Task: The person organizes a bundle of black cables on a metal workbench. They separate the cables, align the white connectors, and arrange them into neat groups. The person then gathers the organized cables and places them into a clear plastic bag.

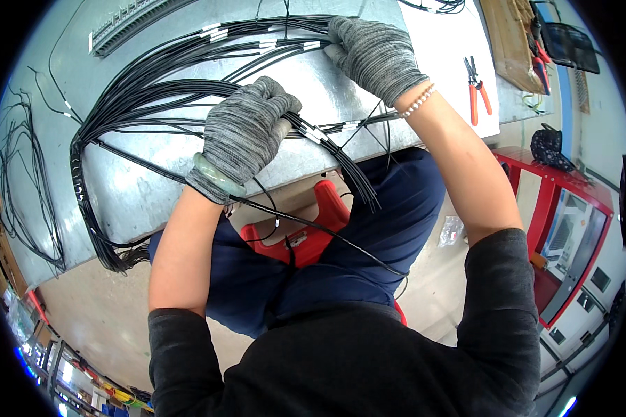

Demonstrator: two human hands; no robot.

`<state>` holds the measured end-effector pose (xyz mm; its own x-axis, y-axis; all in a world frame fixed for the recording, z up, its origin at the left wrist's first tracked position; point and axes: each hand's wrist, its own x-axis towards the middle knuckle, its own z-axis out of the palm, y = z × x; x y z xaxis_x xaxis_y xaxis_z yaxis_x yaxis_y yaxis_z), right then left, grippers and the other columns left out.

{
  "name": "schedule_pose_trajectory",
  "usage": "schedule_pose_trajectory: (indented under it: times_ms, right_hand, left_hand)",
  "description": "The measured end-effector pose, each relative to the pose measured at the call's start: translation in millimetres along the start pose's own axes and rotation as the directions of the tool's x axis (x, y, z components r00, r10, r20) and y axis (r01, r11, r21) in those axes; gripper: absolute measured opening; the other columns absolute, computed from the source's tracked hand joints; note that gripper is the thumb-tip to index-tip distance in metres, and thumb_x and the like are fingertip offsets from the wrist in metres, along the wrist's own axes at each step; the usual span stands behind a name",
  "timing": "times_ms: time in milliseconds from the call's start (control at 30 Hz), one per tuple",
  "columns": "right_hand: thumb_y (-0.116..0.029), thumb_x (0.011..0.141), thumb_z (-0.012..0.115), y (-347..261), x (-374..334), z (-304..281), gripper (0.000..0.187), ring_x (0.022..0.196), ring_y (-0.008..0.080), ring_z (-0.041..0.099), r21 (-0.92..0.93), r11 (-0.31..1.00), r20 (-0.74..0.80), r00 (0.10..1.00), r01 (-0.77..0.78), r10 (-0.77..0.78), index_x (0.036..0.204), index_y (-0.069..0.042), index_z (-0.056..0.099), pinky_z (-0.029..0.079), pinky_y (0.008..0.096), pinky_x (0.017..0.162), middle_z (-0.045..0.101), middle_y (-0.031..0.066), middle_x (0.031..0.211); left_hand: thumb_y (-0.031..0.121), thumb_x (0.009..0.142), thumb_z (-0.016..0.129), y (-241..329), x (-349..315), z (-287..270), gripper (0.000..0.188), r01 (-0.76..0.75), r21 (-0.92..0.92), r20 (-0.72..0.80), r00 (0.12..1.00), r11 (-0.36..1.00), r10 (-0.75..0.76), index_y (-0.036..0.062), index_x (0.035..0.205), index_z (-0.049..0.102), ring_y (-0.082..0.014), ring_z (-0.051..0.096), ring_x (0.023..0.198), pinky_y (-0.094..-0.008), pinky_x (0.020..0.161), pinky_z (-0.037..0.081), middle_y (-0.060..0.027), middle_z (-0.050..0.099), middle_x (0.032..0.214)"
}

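Note:
Both hands wear grey knitted gloves. My left hand (pixel 243 132) is closed around a bunch of black cables (pixel 346 165) whose loose ends hang past the near edge of the metal table (pixel 160 198). White label sleeves sit on these cables. Farther off and to the right, my right hand (pixel 375 61) has its fingers closed on another group of labelled black cables (pixel 264 45); its fingertips are partly hidden. Both groups fan out from one thick wrapped wiring harness (pixel 82 177) at the left. A single black cable (pixel 320 226) runs under my left wrist and across my lap.
Orange-handled wire strippers (pixel 477 97) lie on a white sheet at the right. A slotted grey strip (pixel 129 28) is at the far left, with loose black wires (pixel 31 181) nearer the left edge. Below the table is a red stool (pixel 306 233); a red-framed cabinet (pixel 556 229) stands to the right.

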<state>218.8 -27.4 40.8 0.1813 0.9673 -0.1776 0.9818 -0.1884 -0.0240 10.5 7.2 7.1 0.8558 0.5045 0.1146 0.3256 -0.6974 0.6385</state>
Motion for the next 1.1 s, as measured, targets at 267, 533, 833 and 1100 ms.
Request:
schedule_pose_trajectory:
  times_ms: [267, 533, 833, 1100]
  right_hand:
    - [-0.019, 0.079, 0.064, 6.4, -53.4, -10.4, 0.022, 0.076, 0.0230, 0.063, 0.479, 0.876, 0.160, 0.977, 0.050, -0.143, 0.099, -0.008, 0.059, 0.050, 0.0335, 0.070, 0.064, 0.0096, 0.081]
    - [-0.027, 0.077, 0.061, 10.3, -81.4, 10.1, 0.027, 0.081, 0.0287, 0.061, 0.201, 0.966, 0.158, 0.968, 0.163, -0.196, 0.097, -0.008, 0.061, 0.048, 0.0382, 0.072, 0.061, 0.0117, 0.084]
    - [-0.025, 0.080, 0.063, 38.7, -25.9, -16.8, 0.023, 0.080, 0.0247, 0.062, 0.272, 0.962, 0.133, 0.989, 0.032, -0.070, 0.095, -0.008, 0.062, 0.049, 0.0341, 0.075, 0.063, 0.0102, 0.084]
    - [-0.022, 0.076, 0.068, 9.3, -30.6, -31.2, 0.041, 0.099, 0.0260, 0.057, -0.063, 0.993, -0.181, 0.977, 0.099, -0.109, 0.113, -0.011, 0.055, 0.044, 0.0364, 0.090, 0.057, 0.0106, 0.110]
  left_hand:
    - [0.013, 0.069, 0.066, -3.4, -1.7, 5.3, 0.020, 0.022, 0.006, 0.001, 1.000, 1.000, -0.022, 0.0114, 0.090, 0.065, -0.0230, 0.057, 0.085, -0.0328, 0.074, 0.047, -0.0045, 0.058, 0.087]
    - [0.012, 0.069, 0.066, -0.6, 1.7, 3.9, 0.021, -0.022, -0.020, -0.140, 0.990, 1.000, 0.019, 0.0112, 0.090, 0.065, -0.0228, 0.059, 0.082, -0.0327, 0.070, 0.048, -0.0045, 0.059, 0.088]
    - [0.016, 0.069, 0.066, 12.9, 2.6, -10.9, 0.022, -0.113, 0.061, -0.417, 0.900, 0.992, 0.128, 0.0164, 0.091, 0.068, -0.0206, 0.060, 0.079, -0.0305, 0.066, 0.050, -0.0019, 0.062, 0.086]
    - [0.020, 0.072, 0.065, -3.2, 7.1, 9.1, 0.023, -0.046, 0.092, -0.302, 0.951, 0.995, 0.072, 0.0166, 0.095, 0.067, -0.0183, 0.059, 0.076, -0.0291, 0.064, 0.049, -0.0002, 0.060, 0.086]
